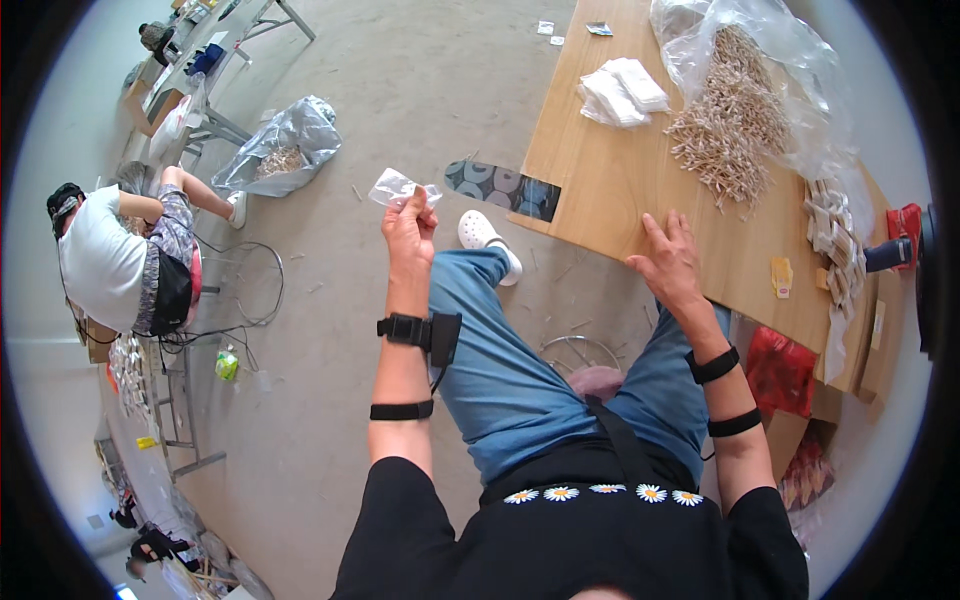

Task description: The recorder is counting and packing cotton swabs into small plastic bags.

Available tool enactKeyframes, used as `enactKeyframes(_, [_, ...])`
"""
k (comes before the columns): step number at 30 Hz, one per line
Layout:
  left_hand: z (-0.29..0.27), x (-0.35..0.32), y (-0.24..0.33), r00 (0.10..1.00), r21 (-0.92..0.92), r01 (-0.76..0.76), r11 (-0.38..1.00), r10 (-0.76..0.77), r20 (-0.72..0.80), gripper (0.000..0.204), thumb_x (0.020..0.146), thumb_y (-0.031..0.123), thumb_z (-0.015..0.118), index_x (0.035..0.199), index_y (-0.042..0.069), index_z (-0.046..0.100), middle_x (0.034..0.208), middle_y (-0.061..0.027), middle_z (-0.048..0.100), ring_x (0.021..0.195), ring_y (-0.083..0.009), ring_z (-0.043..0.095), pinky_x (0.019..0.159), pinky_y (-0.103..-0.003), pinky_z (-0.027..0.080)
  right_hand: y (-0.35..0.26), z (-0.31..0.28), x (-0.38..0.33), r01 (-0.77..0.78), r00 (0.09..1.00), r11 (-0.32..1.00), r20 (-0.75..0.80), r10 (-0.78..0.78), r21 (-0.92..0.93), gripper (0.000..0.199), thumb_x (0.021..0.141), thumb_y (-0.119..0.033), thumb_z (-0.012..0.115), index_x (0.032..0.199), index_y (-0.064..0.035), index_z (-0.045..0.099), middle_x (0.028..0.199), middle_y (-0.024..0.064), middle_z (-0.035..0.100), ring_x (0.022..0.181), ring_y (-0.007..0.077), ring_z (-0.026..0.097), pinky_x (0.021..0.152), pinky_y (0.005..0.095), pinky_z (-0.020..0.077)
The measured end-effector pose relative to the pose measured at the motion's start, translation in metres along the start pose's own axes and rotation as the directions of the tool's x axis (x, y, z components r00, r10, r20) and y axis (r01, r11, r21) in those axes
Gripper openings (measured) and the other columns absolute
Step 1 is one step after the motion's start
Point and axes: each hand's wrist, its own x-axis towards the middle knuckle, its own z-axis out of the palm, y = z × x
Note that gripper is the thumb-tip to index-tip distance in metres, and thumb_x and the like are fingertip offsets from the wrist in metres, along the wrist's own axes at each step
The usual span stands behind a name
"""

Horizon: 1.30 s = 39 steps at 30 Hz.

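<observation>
Out over the floor, left of the table's near corner, my left hand (408, 232) pinches a small clear plastic bag (392, 187) between thumb and fingers. My right hand (670, 266) rests at the near edge of the wooden table (600, 180), fingers spread and nothing in it. Farther back on the table lies a stack of small clear bags (622, 92). To its right, a heap of short, pale wooden-looking pieces (728, 125) spills from a large clear plastic sack (815, 70).
A dark patterned sheet (505, 188) juts from the table's corner. Filled small packets (835, 235) and a yellow packet (781, 278) lie at the right. On the left, another person (110, 260) sits by an open sack (290, 150) on the floor; cables trail nearby.
</observation>
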Motion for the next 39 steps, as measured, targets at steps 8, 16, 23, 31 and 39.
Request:
enactKeyframes(8, [0.01, 0.042, -0.009, 0.988, 0.069, 0.041, 0.997, -0.031, -0.151, 0.021, 0.082, 0.013, 0.08, 0.082, 0.01, 0.059, 0.072, 0.0, 0.065, 0.053, -0.0082, 0.055, 0.043, -0.023, 0.043, -0.001, 0.002, -0.001, 0.003, 1.0, 1.0, -0.022, -0.003, -0.003, 0.074, 0.073, -0.032, 0.08, 0.138, -0.011, 0.052, 0.144, 0.0305, 0.04, 0.136, 0.0451, 0.036, 0.109, 0.0502, 0.0346])
enactKeyframes(16, [0.02, 0.042, -0.018, 0.998, 0.228, -0.031, 0.973, 0.042, -0.045, 0.023, 0.079, 0.021, 0.083, 0.08, 0.014, 0.061, 0.068, 0.0028, 0.062, 0.055, -0.0078, 0.057, 0.049, -0.022, 0.048, 0.0, 0.003, -0.001, -0.001, 1.0, 1.0, -0.025, 0.001, 0.002, 0.074, 0.072, -0.031, 0.081, 0.138, -0.0113, 0.052, 0.144, 0.0294, 0.041, 0.136, 0.0442, 0.037, 0.108, 0.0508, 0.0358])
enactKeyframes(23, [0.019, 0.038, -0.025, 0.998, 0.342, -0.037, 0.939, 0.05, -0.029, 0.019, 0.08, 0.022, 0.082, 0.089, 0.013, 0.067, 0.073, 0.0018, 0.066, 0.06, -0.0099, 0.059, 0.056, -0.025, 0.049, -0.001, 0.002, -0.002, -0.013, 1.0, 1.0, -0.027, 0.013, 0.0, 0.074, 0.072, -0.031, 0.081, 0.137, -0.0118, 0.053, 0.144, 0.0286, 0.041, 0.136, 0.0439, 0.037, 0.108, 0.0506, 0.0358])
enactKeyframes(31, [0.025, 0.037, -0.023, 0.992, 0.332, 0.127, 0.935, -0.118, -0.047, 0.021, 0.082, 0.01, 0.078, 0.101, 0.008, 0.068, 0.087, -0.0026, 0.07, 0.076, -0.0157, 0.066, 0.067, -0.032, 0.054, -0.002, 0.003, -0.003, -0.018, 0.999, 1.0, -0.027, 0.019, 0.013, 0.074, 0.071, -0.027, 0.081, 0.138, -0.0101, 0.053, 0.143, 0.0312, 0.04, 0.134, 0.0473, 0.037, 0.112, 0.0475, 0.0336])
enactKeyframes(39, [0.036, 0.028, -0.03, 0.987, 0.31, 0.159, 0.937, -0.159, -0.024, 0.029, 0.081, 0.002, 0.074, 0.109, 0.006, 0.065, 0.088, -0.0037, 0.071, 0.077, -0.0153, 0.069, 0.067, -0.03, 0.055, -0.002, 0.004, -0.003, -0.005, 0.997, 1.0, -0.074, 0.005, -0.006, 0.072, 0.071, -0.033, 0.08, 0.136, -0.0125, 0.056, 0.143, 0.0291, 0.042, 0.135, 0.0434, 0.039, 0.106, 0.0501, 0.0365])
